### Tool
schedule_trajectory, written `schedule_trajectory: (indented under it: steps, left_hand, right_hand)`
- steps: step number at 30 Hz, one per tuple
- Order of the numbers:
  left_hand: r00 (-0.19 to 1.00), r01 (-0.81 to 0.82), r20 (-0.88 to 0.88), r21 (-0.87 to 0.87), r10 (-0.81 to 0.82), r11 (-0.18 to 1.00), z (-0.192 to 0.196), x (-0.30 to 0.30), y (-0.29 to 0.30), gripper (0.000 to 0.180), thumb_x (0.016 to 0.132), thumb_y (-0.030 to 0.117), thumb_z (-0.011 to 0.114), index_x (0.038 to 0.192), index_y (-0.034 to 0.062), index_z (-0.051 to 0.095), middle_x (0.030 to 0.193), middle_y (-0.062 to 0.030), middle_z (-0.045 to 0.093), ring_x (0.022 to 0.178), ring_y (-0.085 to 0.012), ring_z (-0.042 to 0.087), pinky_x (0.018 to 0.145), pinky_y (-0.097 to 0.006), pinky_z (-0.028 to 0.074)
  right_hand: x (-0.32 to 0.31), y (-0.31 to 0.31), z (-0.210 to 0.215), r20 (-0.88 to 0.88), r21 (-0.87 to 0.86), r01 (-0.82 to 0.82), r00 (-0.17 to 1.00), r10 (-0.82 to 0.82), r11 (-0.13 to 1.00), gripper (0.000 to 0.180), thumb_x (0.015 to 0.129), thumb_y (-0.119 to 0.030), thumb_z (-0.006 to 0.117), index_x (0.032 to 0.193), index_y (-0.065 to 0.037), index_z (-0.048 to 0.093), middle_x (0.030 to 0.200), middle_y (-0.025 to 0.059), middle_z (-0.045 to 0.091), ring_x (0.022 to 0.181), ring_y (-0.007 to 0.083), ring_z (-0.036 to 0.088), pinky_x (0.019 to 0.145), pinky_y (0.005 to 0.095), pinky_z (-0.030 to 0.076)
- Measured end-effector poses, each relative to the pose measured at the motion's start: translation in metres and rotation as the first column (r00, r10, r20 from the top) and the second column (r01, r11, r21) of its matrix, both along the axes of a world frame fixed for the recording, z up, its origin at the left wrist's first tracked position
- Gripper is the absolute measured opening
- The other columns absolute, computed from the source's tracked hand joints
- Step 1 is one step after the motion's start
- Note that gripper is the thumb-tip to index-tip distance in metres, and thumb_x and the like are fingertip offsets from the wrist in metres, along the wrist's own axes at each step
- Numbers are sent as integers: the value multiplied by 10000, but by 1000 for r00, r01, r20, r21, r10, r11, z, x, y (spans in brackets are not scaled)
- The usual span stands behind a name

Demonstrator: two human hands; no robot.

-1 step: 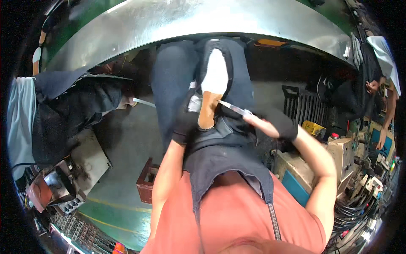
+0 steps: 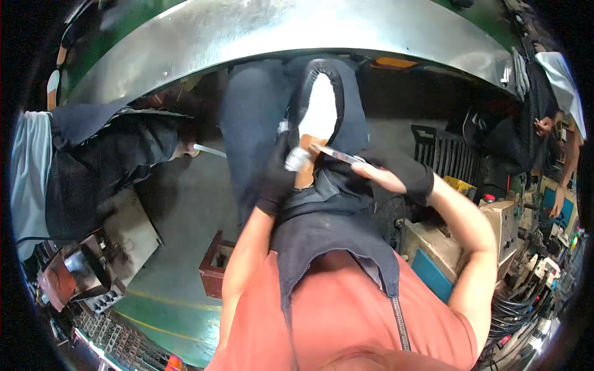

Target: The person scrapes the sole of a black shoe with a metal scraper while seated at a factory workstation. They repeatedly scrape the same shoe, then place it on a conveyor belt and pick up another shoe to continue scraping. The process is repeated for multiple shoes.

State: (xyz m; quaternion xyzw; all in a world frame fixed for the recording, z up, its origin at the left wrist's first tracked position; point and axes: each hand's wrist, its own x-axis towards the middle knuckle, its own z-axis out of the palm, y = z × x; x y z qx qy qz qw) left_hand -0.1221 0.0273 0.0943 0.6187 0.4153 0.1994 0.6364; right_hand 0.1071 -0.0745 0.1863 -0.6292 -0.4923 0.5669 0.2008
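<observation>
A black shoe upper on its last lies sole up along my thighs, toe toward the metal bench. White covers the front of its bottom and tan-brown board the heel end. My left hand, in a black glove with white wrapping on the fingers, closes round the near left side, and its wrapped fingertips lie over the brown part. My right hand, black-gloved with light fingertips showing, grips a slim silver tool, perhaps a knife. The tool's tip meets the brown board near the left fingertips. Blur hides finer detail.
A shiny metal bench curves across the far side. Another person's dark-clothed arm reaches in from the left beside a pale stick. A brown-red box stands on the floor; machinery and cables crowd the right.
My left fingers have come across onto the brown board, covering part of it. The shoe has shifted slightly right at its toe. The tool and right hand have moved a little.
</observation>
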Motion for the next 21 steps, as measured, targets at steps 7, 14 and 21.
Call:
schedule_trajectory:
  steps: [7,14,21]
  left_hand:
    - [999,24,-32,296,-16,955,-35,-1,-22,932,763,233,770,1435,-102,219,1442,-284,362,1359,-377,352,1117,-391,288]
    - [987,58,143,77,-68,995,-61,9,-3,608,950,263,536,1406,-58,293,1390,-247,413,1274,-348,428,1077,-382,320]
    - [987,-24,-110,602,113,798,-72,34,9,543,971,165,398,1427,-79,234,1382,-292,406,1310,-407,393,1098,-402,291]
  right_hand:
    - [-27,42,11,694,-22,-494,618,369,869,345,907,-324,517,827,-40,694,761,212,666,706,346,673,617,469,528]
    - [29,48,-54,755,265,-712,572,319,651,429,952,-431,477,970,-39,651,762,176,677,701,341,676,581,419,540]
    - [31,67,-7,575,-70,-615,619,536,785,245,906,-308,532,868,-119,683,713,117,665,679,319,667,573,469,483]
